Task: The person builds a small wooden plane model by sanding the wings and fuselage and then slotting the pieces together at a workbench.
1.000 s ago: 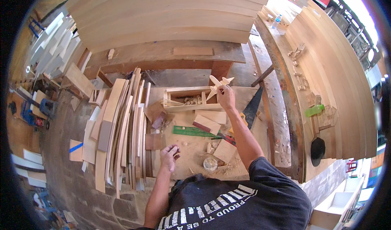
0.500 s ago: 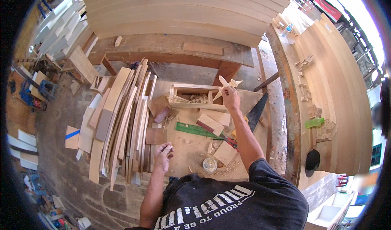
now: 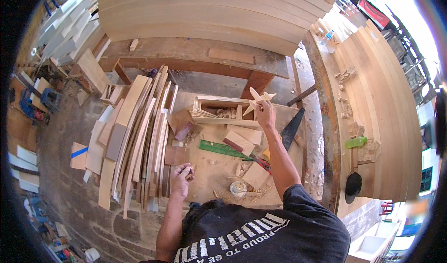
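Note:
My right hand grips a small pale wooden toy airplane over the right end of a long wooden box. The plane's nose and wings stick out past my fingers. Inside the box lie thin sticks and several small wooden pieces, parted by a divider. Lower down and to the left, my left hand is closed, fingertips pinched together; what they hold, if anything, is too small to make out. A small round tub stands to the right of it.
A green ruler, wood offcuts and a handsaw lie on the work board. Long wooden strips are piled at left. Beyond runs a bench; another at right bears a black cap and a green bottle.
The whole view has shifted slightly. My right hand stays over the box end with the toy airplane, and my left hand remains pinched, turned a little.

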`<state>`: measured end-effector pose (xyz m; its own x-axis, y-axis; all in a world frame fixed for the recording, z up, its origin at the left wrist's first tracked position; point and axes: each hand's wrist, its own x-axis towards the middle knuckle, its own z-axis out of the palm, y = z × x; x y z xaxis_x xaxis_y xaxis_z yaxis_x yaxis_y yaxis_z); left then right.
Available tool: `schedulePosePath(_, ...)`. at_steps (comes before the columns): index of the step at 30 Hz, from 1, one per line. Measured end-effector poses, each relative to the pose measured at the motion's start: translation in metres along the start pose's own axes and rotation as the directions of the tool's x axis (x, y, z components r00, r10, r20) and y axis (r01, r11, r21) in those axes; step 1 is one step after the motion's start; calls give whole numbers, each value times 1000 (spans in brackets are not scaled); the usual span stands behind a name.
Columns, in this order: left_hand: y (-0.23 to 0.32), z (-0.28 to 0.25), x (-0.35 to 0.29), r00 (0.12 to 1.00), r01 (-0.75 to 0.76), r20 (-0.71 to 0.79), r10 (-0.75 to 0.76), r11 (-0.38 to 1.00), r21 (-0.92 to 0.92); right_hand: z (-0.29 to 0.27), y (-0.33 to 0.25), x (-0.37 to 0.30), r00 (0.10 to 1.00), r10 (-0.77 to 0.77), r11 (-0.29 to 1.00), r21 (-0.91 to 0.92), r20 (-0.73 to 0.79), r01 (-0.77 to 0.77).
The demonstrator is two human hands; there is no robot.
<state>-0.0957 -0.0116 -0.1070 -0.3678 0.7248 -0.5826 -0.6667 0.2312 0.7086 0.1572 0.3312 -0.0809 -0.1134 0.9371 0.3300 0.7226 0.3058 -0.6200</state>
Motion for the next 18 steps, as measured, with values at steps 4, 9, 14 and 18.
schedulePosePath(4, 1, -1, -1, 1000, -4, 3, 4, 1000, -3, -1, -9, -1, 999, -39, 999, 11, 19, 39)
schedulePosePath(9, -2, -5, -2, 1000, -1, -21, 1, 1000, 2, -2, -17, 0, 997, -24, 999, -37, 80, 27)
schedulePosePath(14, -1, -8, -3, 1000, -5, -29, 5, 1000, -6, 0, -20, 1, 997, -58, 995, -73, 47, 61)
schedulePosePath(18, -1, -9, -6, 1000, -14, -19, 14, 1000, -8, 3, -14, 2, 998, -67, 993, -101, 18, 68)
